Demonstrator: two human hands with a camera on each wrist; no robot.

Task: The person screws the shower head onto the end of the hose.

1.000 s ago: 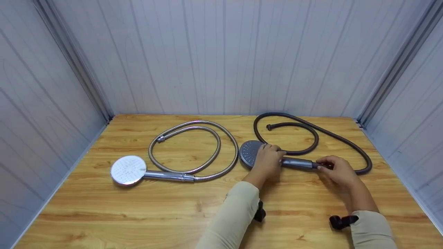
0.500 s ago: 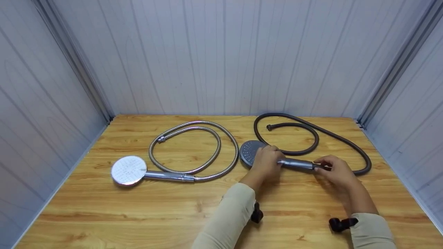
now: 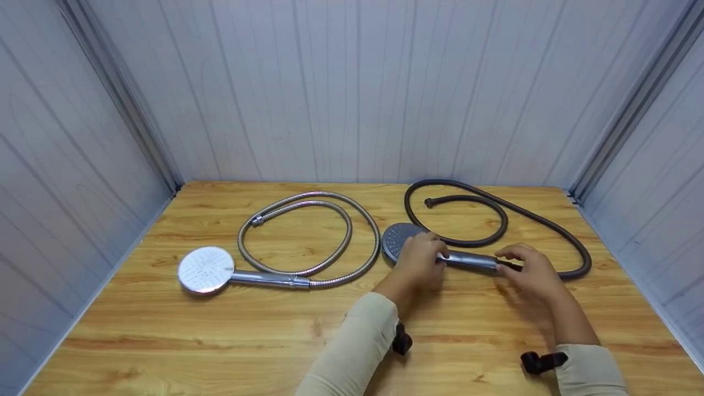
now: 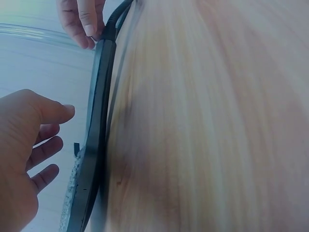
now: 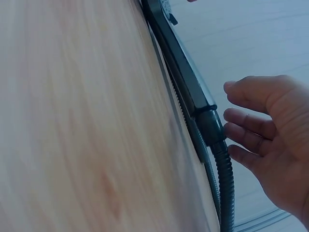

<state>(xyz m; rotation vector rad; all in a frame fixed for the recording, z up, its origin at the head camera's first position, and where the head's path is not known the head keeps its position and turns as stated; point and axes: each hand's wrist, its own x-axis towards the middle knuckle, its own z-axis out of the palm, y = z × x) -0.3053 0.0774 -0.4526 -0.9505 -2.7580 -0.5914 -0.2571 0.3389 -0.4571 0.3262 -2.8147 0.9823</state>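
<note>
A dark grey shower head (image 3: 397, 242) lies face up on the table in the head view, its handle (image 3: 470, 260) pointing right. Over the neck of the shower head is my left hand (image 3: 421, 258); the left wrist view shows its thumb and fingers spread apart, with a gap to the handle. At the handle's end hovers my right hand (image 3: 532, 272), fingers loosely bent and parted. In the right wrist view its fingertips are right beside the hose connector (image 5: 211, 126), not wrapped around it. A dark hose (image 3: 550, 223) runs from there and loops behind.
To the left lies a chrome shower head (image 3: 206, 269) with its coiled metal hose (image 3: 374, 231). The wood-grain table (image 3: 220, 341) is enclosed by pale panel walls (image 3: 330, 93) at the back and both sides.
My left hand has shifted slightly left and nearer, showing more of the handle. My right hand has slid a little left toward the handle's end, its fingers parting. The shower head lies as before.
</note>
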